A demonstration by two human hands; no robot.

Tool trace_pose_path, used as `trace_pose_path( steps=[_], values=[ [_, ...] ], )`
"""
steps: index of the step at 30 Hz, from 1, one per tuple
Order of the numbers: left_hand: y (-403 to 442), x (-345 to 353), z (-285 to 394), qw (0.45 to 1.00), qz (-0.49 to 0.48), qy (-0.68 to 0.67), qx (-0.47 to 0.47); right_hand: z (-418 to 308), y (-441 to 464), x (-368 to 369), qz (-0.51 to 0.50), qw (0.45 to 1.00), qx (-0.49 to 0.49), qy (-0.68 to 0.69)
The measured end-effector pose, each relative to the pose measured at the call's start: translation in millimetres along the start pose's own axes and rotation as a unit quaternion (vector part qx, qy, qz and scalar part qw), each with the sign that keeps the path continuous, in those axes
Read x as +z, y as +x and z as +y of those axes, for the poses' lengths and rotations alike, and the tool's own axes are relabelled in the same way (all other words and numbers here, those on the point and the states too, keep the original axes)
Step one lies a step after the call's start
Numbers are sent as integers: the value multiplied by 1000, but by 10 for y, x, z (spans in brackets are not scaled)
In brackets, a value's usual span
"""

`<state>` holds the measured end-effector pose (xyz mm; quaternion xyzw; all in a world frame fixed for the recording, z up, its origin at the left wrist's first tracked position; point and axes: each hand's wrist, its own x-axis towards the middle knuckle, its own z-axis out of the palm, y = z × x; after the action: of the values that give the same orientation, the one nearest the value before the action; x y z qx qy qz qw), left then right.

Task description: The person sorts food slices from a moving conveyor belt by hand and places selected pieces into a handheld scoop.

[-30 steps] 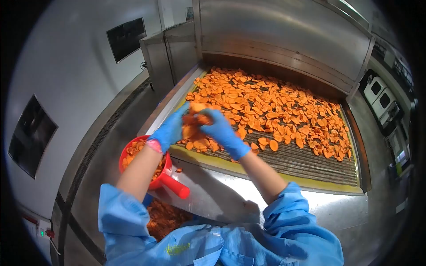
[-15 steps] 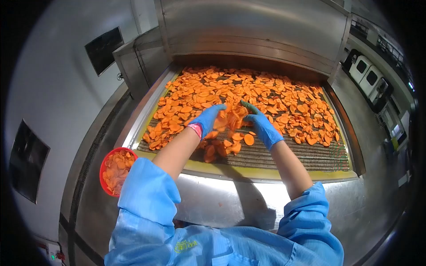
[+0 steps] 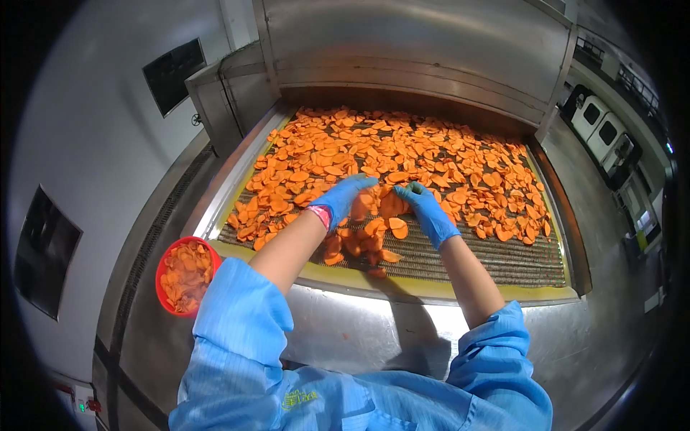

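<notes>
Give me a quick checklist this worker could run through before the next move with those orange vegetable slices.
1. Gloves on: ok; left hand and right hand both wear blue ones.
2. Slices let go: cannot tell; some vegetable slices show between the hands, but the grip is unclear.
3. Even spread: not ok; the far part is thickly covered, the near right strip nearly bare.
4. Room on the mesh belt: ok, along that strip.
5. More slices within view: ok; the red container holds plenty.
6. Belt stopped: cannot tell.
</notes>
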<state>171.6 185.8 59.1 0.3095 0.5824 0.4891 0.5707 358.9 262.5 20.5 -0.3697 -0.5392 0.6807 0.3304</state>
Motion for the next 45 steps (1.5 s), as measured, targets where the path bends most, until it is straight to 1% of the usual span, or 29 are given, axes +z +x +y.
trace_pose_path(
  steps=[1,2,4,6,8,9,10,12,13,14,16,17,18,20,21,23,26,28,30,31,32,34,35,36,39,40,42,44,45],
  values=[
    [358,-44,-226,1000,21,6,17,-3,15,-1,0,1000,0,-1],
    [320,-15,-194,1000,21,7,18,-11,29,18,-3,1000,-10,14],
    [228,27,-150,991,-104,-79,-6,-13,69,38,-3,999,-19,29],
    [54,41,5,994,-90,65,22,-40,79,71,-4,999,-36,13],
    [119,48,-22,991,-34,120,53,-115,14,92,-31,998,-25,53],
    [239,-6,-110,985,-46,110,126,-143,8,102,-58,996,-11,68],
    [363,-34,-202,985,-46,110,127,-160,13,108,-85,993,2,83],
    [423,13,-260,989,30,51,137,-100,129,79,-56,997,6,61],
    [534,-21,-332,987,1,32,158,-58,202,46,-60,997,8,47],
    [528,-5,-303,987,0,33,159,-33,252,28,-64,997,10,33],
    [512,7,-248,998,-45,-36,-31,69,294,-3,-50,998,-27,31],
    [265,130,-133,998,-44,53,-11,67,274,12,-53,997,-8,59],
    [114,176,-63,998,-42,53,-9,65,266,32,-56,994,11,88],
    [-44,216,-3,972,-165,144,84,44,245,64,-63,991,33,110],
    [18,193,-52,979,-131,140,73,2,192,75,-75,984,46,154],
    [16,145,-52,980,-131,134,70,-7,213,50,-123,959,72,246],
    [271,28,-222,986,-109,108,69,-3,182,-119,-117,949,92,279],
    [376,-28,-302,989,-138,-43,34,-36,145,-147,-121,948,92,279],
    [436,-8,-346,987,-136,-83,36,-113,55,-137,-1,963,81,258],
    [481,-31,-378,991,-112,-60,36,-65,96,-376,-118,974,53,187],
    [511,-47,-397,995,-87,-38,37,-28,119,-568,-120,974,54,186],
    [508,-68,-413,997,-70,-25,23,71,91,-803,-100,994,39,-22],
    [586,-109,-481,998,-58,-33,8,-127,-201,-649,-50,994,28,-93],
    [570,-96,-473,998,-46,-39,-6,-69,-226,-704,-50,994,30,-94],
    [503,-40,-448,999,-21,33,-16,57,-275,-901,-71,957,14,-282],
    [471,-16,-460,997,-8,83,-3,126,-245,-949,-67,958,19,-279],
    [380,55,-451,995,-44,84,23,224,-176,-999,-64,976,2,-207],
    [287,146,-461,997,-29,27,66,315,-122,-1063,-19,965,12,-260],
    [171,215,-410,996,24,57,71,417,-70,-1085,22,935,-72,-347]
  ],
)
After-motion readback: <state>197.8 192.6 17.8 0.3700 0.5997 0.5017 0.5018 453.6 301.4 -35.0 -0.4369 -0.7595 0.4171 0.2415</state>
